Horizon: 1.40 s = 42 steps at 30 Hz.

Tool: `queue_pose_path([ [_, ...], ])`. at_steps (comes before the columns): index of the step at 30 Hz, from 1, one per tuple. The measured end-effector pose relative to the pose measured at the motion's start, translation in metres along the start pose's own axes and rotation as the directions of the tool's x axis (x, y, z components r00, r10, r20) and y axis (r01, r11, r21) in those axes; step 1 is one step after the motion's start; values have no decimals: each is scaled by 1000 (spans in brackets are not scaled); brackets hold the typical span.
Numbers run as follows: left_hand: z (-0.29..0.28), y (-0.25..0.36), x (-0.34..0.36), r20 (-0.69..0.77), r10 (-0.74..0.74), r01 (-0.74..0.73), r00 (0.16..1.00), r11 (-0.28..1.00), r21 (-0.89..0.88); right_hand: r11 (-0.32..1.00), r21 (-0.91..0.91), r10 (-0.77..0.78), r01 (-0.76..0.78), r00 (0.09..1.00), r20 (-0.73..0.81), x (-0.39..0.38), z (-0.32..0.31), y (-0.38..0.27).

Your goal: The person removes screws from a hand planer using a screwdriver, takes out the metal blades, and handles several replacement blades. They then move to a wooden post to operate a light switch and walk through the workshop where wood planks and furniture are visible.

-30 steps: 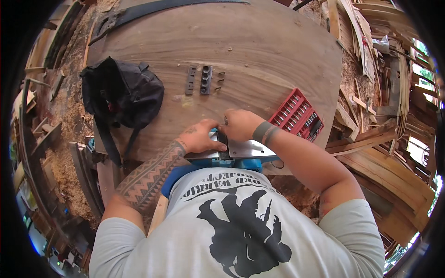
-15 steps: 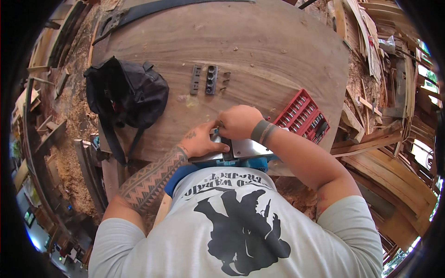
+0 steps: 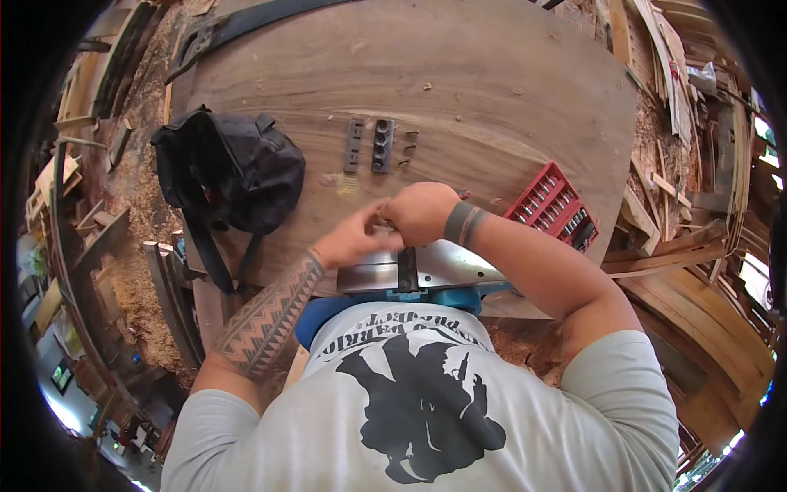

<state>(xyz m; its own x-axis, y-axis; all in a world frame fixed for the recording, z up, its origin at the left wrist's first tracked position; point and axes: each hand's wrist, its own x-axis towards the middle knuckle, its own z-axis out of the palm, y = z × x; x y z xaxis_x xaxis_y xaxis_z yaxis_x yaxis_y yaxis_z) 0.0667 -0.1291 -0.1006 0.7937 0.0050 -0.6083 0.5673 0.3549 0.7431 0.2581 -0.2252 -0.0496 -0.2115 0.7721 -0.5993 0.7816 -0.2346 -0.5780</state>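
A blue electric planer lies upside down against my shirt, its metal sole [image 3: 461,264] facing up and a dark slot crossing it. Just above the sole, my left hand [image 3: 361,238] and my right hand [image 3: 422,215] meet at the fingertips. My right hand is closed, its knuckles up, over something too hidden to make out. The fingers of my left hand curl in against it, slightly blurred. Beyond my hands, on the wooden tabletop [image 3: 492,98], lie a slotted metal plate [image 3: 354,146], a dark bar with round recesses [image 3: 382,146] and several small bolts [image 3: 410,143].
On the right, an open red case [image 3: 548,205] holds several sockets and bits. A black bag [image 3: 234,168] slumps at the left, its strap hanging over the edge. A handsaw [image 3: 270,15] lies along the far edge. Wood offcuts [image 3: 689,328] and sawdust surround the table.
My left hand has lifted off the planer's sole and come up to my right hand, uncovering more of the metal. The view has shifted slightly.
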Motion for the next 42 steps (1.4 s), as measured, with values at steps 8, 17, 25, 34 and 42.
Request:
queue_pose_path([
  [8,-16,24,12,77,-103,51,992,864,501,980,179,85,-91,996,42,5,15,29],
  [17,28,79,-26,-50,381,-349,923,885,308,-274,961,325,41,944,52,-83,-2,12],
  [25,80,132,-76,-103,734,-706,671,675,214,-608,789,-56,-89,996,69,-138,-3,-64],
  [34,107,143,-131,-78,815,-753,575,564,340,-648,737,-265,-191,964,17,-162,18,-120],
  [42,118,141,-150,-45,860,-768,509,477,427,-561,823,-323,-86,938,-122,-164,37,-137],
])
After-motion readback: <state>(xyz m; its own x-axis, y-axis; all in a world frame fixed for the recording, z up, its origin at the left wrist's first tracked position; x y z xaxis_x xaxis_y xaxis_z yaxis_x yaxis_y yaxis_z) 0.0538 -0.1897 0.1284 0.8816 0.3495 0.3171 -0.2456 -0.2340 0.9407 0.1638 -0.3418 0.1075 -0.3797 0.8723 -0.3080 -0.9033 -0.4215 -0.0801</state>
